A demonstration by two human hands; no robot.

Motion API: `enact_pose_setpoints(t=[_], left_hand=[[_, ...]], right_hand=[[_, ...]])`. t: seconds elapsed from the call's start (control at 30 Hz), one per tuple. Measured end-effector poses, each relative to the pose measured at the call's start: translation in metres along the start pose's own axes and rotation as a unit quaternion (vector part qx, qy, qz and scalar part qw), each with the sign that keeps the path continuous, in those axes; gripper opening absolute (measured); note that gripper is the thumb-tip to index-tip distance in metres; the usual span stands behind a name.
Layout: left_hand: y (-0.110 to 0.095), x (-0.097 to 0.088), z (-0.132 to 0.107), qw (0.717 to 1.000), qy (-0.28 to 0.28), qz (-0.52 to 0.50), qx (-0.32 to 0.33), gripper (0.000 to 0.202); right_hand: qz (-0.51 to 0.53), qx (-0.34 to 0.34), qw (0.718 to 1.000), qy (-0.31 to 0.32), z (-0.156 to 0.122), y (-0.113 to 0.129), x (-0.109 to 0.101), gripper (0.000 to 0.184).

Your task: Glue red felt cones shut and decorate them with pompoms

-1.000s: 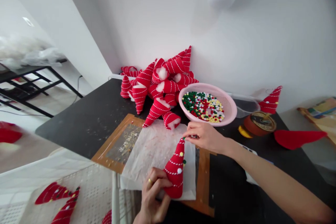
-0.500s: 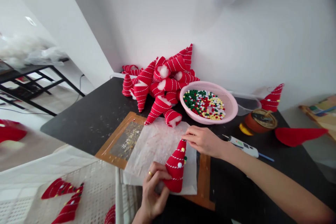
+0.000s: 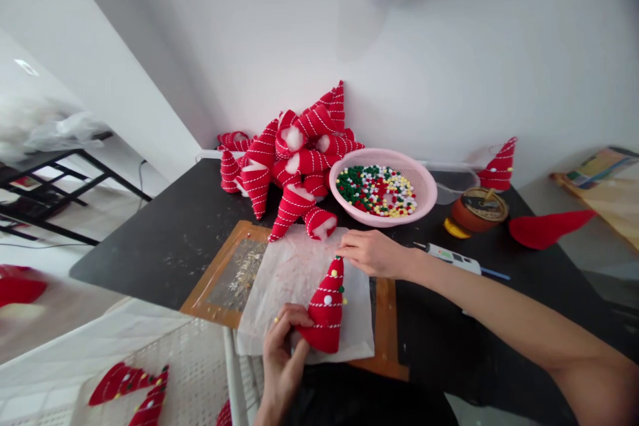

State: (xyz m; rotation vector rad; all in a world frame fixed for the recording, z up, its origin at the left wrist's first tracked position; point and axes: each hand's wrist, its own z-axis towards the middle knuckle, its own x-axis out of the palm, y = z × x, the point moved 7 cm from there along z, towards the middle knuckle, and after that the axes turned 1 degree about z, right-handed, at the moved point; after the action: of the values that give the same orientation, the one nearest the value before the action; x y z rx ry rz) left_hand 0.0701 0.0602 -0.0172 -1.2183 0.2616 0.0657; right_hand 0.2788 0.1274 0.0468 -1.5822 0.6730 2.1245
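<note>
A stuffed red cone (image 3: 325, 309) with white cord stripes and small coloured pompoms stands on a white paper sheet (image 3: 287, 279). My left hand (image 3: 282, 356) grips its base from the left, fingers curled around it. My right hand (image 3: 372, 253) pinches at the cone's tip, fingers together. A pink basket (image 3: 424, 183) filled with small green, red, white and yellow pompoms sits just behind my right hand.
A pile of striped red cones (image 3: 292, 153) lies against the wall. A white pen-like tool (image 3: 452, 257), a brown round tin (image 3: 476, 210), another cone (image 3: 496, 166) and a red felt piece (image 3: 546, 227) lie right. A white crate (image 3: 190, 366) holding decorated cones sits lower left.
The view has shifted slightly. My right hand stays at the cone's tip; the left hand has slid lower on the base and the cone stands a bit more upright.
</note>
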Motion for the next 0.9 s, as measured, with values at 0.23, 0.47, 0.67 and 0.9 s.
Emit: enact_pose_setpoints(t=[0.23, 0.47, 0.67, 0.9], left_hand=[[0.008, -0.008, 0.001, 0.998, -0.022, -0.034, -0.051, 0.005], [0.012, -0.027, -0.003, 0.997, -0.053, -0.022, -0.050, 0.012], [0.010, -0.028, -0.005, 0.997, -0.065, 0.006, -0.040, 0.012], [0.006, -0.023, -0.002, 0.998, -0.036, 0.051, -0.014, 0.007]], right_hand=[[0.115, 0.122, 0.983, -0.067, -0.013, -0.011, -0.039, 0.053], [0.127, 0.222, 0.953, -0.161, -0.065, -0.007, -0.069, 0.044], [0.108, 0.420, 0.864, -0.256, -0.160, -0.010, -0.055, 0.028], [-0.095, 0.625, 0.729, -0.263, -0.267, 0.006, -0.036, 0.035]])
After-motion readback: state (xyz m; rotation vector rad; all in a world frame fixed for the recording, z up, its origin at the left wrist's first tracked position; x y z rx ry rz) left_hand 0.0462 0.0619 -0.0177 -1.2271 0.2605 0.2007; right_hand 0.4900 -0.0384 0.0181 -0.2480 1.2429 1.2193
